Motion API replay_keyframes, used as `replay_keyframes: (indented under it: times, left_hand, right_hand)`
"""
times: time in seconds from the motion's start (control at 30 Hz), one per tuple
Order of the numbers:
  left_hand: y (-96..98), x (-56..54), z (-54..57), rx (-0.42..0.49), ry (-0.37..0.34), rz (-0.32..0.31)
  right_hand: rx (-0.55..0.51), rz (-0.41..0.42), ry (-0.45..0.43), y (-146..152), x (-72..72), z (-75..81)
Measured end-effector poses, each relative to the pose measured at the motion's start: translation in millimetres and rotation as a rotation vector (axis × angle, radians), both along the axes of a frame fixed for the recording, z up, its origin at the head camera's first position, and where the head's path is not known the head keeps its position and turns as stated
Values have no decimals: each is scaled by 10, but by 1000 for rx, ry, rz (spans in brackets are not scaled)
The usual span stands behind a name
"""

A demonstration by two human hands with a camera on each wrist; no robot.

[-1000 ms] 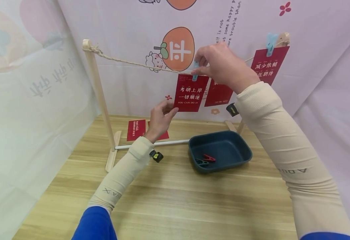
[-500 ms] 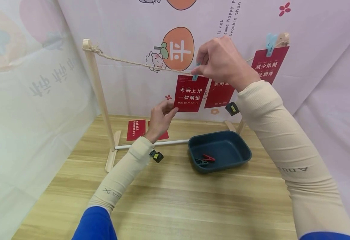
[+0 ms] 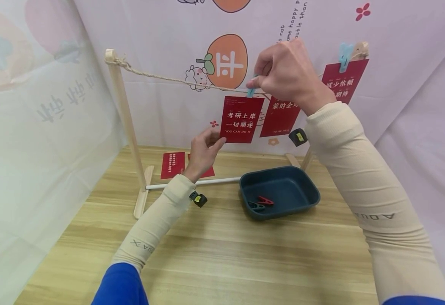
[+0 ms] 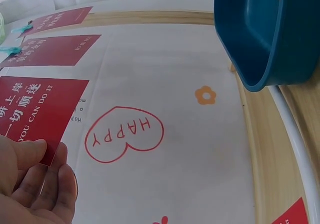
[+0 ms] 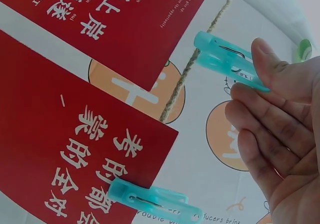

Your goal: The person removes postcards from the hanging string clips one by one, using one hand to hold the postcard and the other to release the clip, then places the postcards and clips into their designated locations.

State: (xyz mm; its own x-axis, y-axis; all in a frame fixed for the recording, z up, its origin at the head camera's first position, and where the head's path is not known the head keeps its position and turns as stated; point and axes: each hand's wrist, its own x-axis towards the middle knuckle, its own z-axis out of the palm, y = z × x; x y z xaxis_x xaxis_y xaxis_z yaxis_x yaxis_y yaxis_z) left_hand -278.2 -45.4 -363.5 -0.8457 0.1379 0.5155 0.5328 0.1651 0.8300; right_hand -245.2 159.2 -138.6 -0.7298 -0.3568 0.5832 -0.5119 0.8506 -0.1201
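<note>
A red card (image 3: 241,120) with white lettering is pinched at its lower left corner by my left hand (image 3: 203,152), thumb in front in the left wrist view. My right hand (image 3: 288,74) pinches the handle end of a light blue clothespin (image 5: 227,58) between thumb and fingers. In the right wrist view, that clothespin's tip is at the twine (image 5: 187,66), apart from the card. The card's top edge hangs just below the twine. Beside it a second red card (image 5: 75,129) hangs under another blue clothespin (image 5: 155,201).
Farther right, a third red card (image 3: 346,80) hangs by a blue clothespin (image 3: 345,57). A wooden post (image 3: 125,110) carries the twine at left. On the table, a dark blue tray (image 3: 310,182) holds red and green clothespins, and a red card (image 3: 172,165) lies near a white rod (image 3: 222,181).
My right hand has risen slightly and moved right, drawing the clothespin up off the card. The card has dropped a little from the twine. My left hand has barely moved.
</note>
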Motion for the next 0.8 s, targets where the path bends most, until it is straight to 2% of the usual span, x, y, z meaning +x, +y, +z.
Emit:
replay_keyframes:
  times: [0.43,0.8]
  left_hand:
    - [-25,-20,-40,-36,-8,1]
    - [-64,-29,-74,-18,-62,5]
  right_hand:
    - [-23,8,11,53,43,7]
    - [-36,8,-83,99,62,-61]
